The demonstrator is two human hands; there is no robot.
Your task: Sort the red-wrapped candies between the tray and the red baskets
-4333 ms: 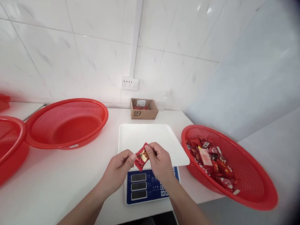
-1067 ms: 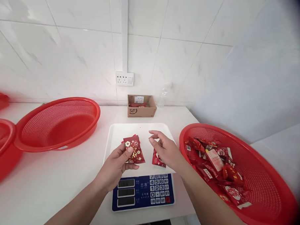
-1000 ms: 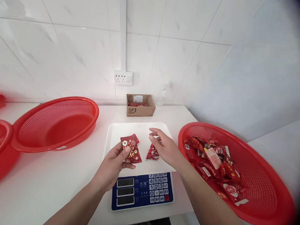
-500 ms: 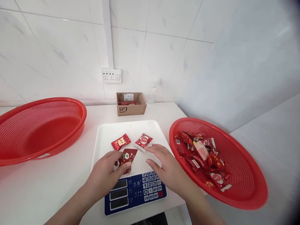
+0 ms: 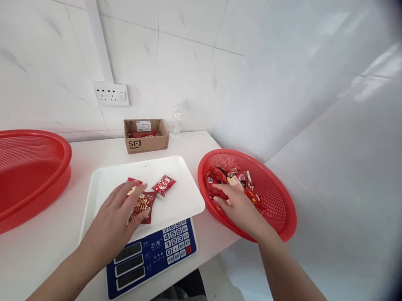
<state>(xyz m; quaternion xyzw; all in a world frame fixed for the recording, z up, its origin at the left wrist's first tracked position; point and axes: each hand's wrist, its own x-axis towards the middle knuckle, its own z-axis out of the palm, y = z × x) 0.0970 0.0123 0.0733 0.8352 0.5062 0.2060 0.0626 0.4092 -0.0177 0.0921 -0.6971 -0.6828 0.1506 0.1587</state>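
My left hand (image 5: 118,213) lies flat and open on the white scale tray (image 5: 182,198), its fingers resting on a red snack packet (image 5: 144,206). Another red packet (image 5: 132,186) peeks out beyond the fingertips, and a third red-and-white packet (image 5: 164,185) lies free just to the right. My right hand (image 5: 240,206) reaches into the red basket (image 5: 278,202) on the right, fingers spread over the pile of red wrapped snacks (image 5: 231,180), holding nothing that I can see.
The blue keypad and displays of the scale (image 5: 151,257) face me at the counter's front edge. A large red basket (image 5: 23,174) stands at the left. A small cardboard box (image 5: 145,136) and a clear bottle (image 5: 176,121) sit by the tiled wall, under a socket (image 5: 110,94).
My left hand laid its packet down on the tray and flattened over it. My right hand left the tray and moved right into the basket of snacks. The view swung to the right.
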